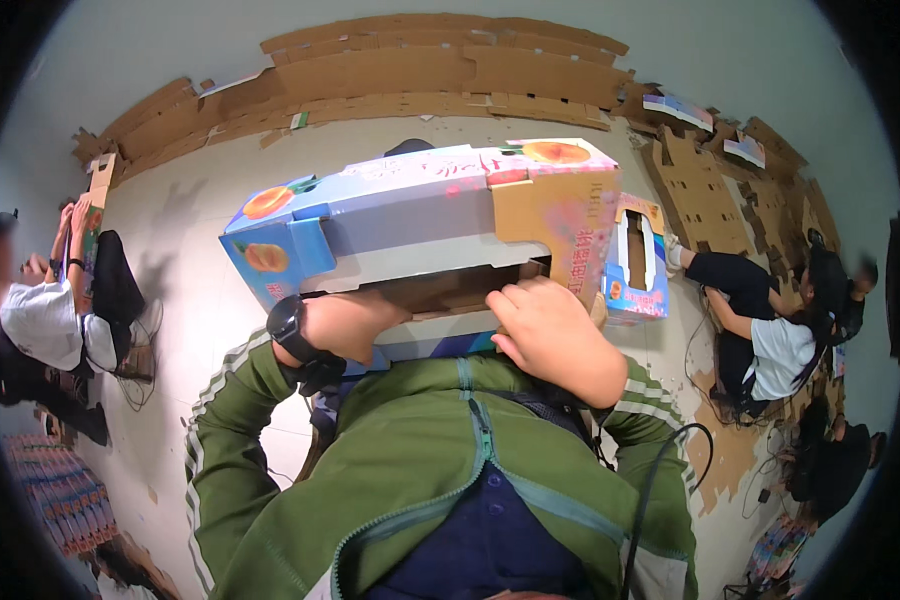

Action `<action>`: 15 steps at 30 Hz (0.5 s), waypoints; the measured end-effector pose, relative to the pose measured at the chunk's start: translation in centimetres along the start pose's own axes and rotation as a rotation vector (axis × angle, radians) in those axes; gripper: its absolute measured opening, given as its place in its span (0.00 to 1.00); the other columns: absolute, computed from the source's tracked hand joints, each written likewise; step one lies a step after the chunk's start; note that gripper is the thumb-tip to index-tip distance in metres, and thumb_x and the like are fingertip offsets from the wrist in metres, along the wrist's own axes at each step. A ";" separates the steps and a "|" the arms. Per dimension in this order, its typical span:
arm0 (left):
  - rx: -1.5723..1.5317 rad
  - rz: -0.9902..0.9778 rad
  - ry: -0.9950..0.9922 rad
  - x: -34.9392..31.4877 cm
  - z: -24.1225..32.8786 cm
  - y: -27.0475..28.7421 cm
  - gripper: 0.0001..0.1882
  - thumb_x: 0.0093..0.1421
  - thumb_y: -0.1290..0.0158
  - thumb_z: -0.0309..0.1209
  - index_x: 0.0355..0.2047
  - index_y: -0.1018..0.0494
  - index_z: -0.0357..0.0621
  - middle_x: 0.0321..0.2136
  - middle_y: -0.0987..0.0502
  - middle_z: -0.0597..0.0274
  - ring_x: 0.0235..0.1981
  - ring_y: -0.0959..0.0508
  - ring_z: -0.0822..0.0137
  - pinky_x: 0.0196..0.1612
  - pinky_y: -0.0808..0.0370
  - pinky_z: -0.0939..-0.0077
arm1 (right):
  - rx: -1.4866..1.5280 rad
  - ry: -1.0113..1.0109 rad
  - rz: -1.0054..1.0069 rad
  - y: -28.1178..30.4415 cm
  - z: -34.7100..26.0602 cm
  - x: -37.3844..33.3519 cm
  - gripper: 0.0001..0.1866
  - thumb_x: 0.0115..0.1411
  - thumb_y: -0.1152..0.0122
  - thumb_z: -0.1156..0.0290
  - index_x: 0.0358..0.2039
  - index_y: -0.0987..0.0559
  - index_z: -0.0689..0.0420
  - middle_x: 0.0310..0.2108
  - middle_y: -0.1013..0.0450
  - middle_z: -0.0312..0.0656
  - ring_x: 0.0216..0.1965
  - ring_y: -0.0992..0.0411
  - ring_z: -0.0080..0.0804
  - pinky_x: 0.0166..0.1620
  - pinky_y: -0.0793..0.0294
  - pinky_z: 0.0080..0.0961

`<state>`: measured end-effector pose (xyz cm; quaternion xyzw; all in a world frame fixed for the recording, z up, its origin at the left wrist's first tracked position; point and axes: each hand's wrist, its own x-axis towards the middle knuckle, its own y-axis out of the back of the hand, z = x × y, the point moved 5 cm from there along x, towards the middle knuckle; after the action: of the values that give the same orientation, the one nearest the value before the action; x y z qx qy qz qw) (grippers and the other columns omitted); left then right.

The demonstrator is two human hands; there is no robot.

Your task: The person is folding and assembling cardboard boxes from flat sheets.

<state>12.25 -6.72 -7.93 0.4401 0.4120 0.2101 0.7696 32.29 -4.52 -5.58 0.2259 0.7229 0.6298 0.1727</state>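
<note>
Apparent folding: right hand (555, 335) pinches near edge of fruit carton (410, 235); left hand (348, 325), leftward, has indeterminable grip; next press calls for bracing.

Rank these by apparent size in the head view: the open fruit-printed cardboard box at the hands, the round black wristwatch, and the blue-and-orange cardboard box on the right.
1. Open fruit-printed cardboard box
2. Blue-and-orange cardboard box, partly hidden
3. Round black wristwatch
</note>
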 end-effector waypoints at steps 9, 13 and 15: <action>-0.070 -0.077 0.029 0.1 0.1 -2.1 0.33 0.44 0.44 0.23 0.55 0.32 0.40 0.31 0.22 0.38 0.36 0.21 0.41 0.38 0.24 0.52 | 0.069 -0.150 -0.260 -4.0 -0.3 2.2 0.16 0.44 0.29 0.63 0.26 0.19 0.65 0.28 0.23 0.53 0.33 0.23 0.50 0.39 0.23 0.39; -0.119 -0.035 0.031 0.2 0.2 -2.2 0.32 0.44 0.45 0.22 0.55 0.32 0.39 0.31 0.22 0.37 0.37 0.21 0.41 0.39 0.24 0.52 | 0.168 -0.093 -0.232 -4.4 0.6 1.8 0.19 0.43 0.29 0.65 0.34 0.19 0.64 0.32 0.23 0.53 0.38 0.24 0.51 0.44 0.25 0.40; -0.125 0.031 -0.007 0.2 0.2 -2.1 0.33 0.44 0.44 0.22 0.55 0.32 0.41 0.32 0.22 0.38 0.37 0.22 0.41 0.39 0.24 0.52 | 0.177 -0.078 -0.214 -4.5 0.9 1.9 0.20 0.43 0.30 0.67 0.36 0.19 0.64 0.33 0.23 0.52 0.39 0.25 0.51 0.45 0.25 0.41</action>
<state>12.48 -7.74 -9.75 0.3983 0.3885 0.2459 0.7937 30.69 -3.20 -10.06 0.1862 0.7883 0.5323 0.2462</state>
